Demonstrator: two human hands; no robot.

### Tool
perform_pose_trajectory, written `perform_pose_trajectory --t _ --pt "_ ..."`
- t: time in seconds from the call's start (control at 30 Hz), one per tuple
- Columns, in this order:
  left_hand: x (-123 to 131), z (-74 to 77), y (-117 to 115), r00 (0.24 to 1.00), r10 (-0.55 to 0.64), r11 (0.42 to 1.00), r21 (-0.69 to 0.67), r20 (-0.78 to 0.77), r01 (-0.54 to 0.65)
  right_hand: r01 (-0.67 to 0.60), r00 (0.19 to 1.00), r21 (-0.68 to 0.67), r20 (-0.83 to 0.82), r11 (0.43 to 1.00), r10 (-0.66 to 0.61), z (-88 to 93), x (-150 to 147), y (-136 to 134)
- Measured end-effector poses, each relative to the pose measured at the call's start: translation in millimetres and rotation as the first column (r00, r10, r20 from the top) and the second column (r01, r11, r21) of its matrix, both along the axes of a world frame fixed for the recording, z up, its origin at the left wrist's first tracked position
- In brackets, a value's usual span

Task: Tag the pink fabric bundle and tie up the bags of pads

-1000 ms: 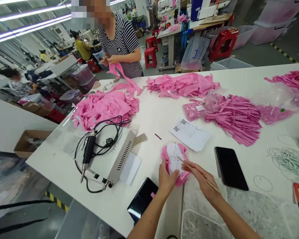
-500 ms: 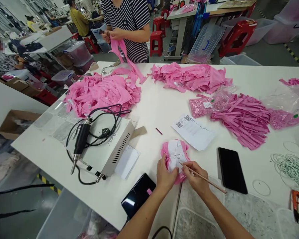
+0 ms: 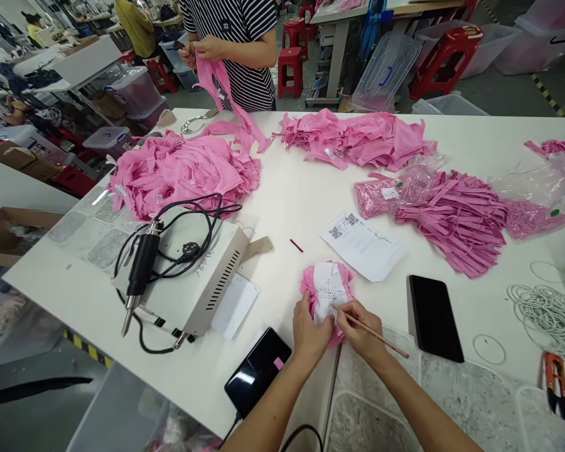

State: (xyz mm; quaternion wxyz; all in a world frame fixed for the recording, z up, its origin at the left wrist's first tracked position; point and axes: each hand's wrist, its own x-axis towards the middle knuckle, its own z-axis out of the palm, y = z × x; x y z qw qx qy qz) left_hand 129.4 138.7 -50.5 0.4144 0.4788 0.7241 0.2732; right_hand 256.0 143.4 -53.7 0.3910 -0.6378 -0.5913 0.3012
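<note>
My left hand [image 3: 311, 333] grips the lower left edge of a gathered pink fabric piece [image 3: 347, 274], thumb on top. A white patch [image 3: 327, 279] with rows of tiny dark dots covers the middle of the fabric. Between the fingers of my right hand [image 3: 361, 328] is a thin pencil-like wooden stick [image 3: 381, 339], slanting down to the patch. Its tip is at the lower part of the patch; what it touches there is too small to make out. A printed paper sheet [image 3: 362, 246] lies just beyond, and a black phone [image 3: 435, 319] rests right of my right hand.
Left stands a white machine box [image 3: 223, 276] with a black-handled tool [image 3: 141, 267]. Another phone [image 3: 258, 370] lies beside my left forearm. Pink fabric piles [image 3: 188, 172], pink strips [image 3: 461, 226], green-white cord loops [image 3: 541, 317] and orange snips [image 3: 554, 383] surround the work. Opposite, a person [image 3: 230, 50] handles pink fabric.
The whole view has shifted slightly. The stick's tip has moved a little down and left on the patch, with my right hand nearer my left. My left hand keeps its hold on the fabric.
</note>
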Motion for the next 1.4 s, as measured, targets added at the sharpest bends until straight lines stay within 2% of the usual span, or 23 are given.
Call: perform_pose_trajectory --t 0.1,0.23,0.43,0.63,0.8,1.03,1.13,1.27,1.33,1.4 --pt "0 0.8 0 1.0 -0.003 1.0 -0.006 -0.005 0.003 0.025 0.999 0.006 0.019 1.0 -0.025 0.1 0 0" --pt "0 -1.9 0 1.0 0.006 1.0 0.004 0.004 -0.006 -0.029 1.0 -0.016 -0.001 0.999 0.029 0.7 2 -1" --pt "-1 -3.9 -1 1.0 0.01 1.0 0.011 0.011 -0.01 -0.044 0.997 -0.054 -0.058 0.998 0.041 -0.6 3 -1" --pt "0 2.4 -1 1.0 0.004 1.0 -0.013 0.012 -0.003 0.024 0.993 -0.046 -0.116 0.999 -0.03 1.7 9 0" --pt "0 4.2 0 0.999 0.019 1.0 -0.023 0.03 -0.018 -0.043 0.997 -0.073 -0.067 0.996 0.038 -0.9 11 2" --pt "0 2.0 0 1.0 0.002 1.0 -0.013 0.017 -0.001 -0.007 1.0 -0.065 -0.014 0.998 0.006 -7.6 8 -1" --pt "0 0.7 0 1.0 -0.005 1.0 -0.006 0.007 0.005 -0.029 0.995 -0.08 -0.101 0.996 0.021 -6.2 6 -2" --pt "-1 0.2 0 1.0 0.002 1.0 -0.021 0.018 -0.002 0.09 0.92 -0.125 -0.37 0.988 -0.131 -2.0 14 -3" --pt "-2 1.4 -1 0.999 -0.005 1.0 -0.029 0.035 0.006 0.168 0.907 -0.119 -0.371 0.979 -0.201 -1.3 27 -1" --pt "-3 3.2 -1 0.999 -0.006 1.0 -0.027 0.054 0.007 0.204 0.939 -0.101 -0.261 0.974 -0.224 -1.7 46 6"
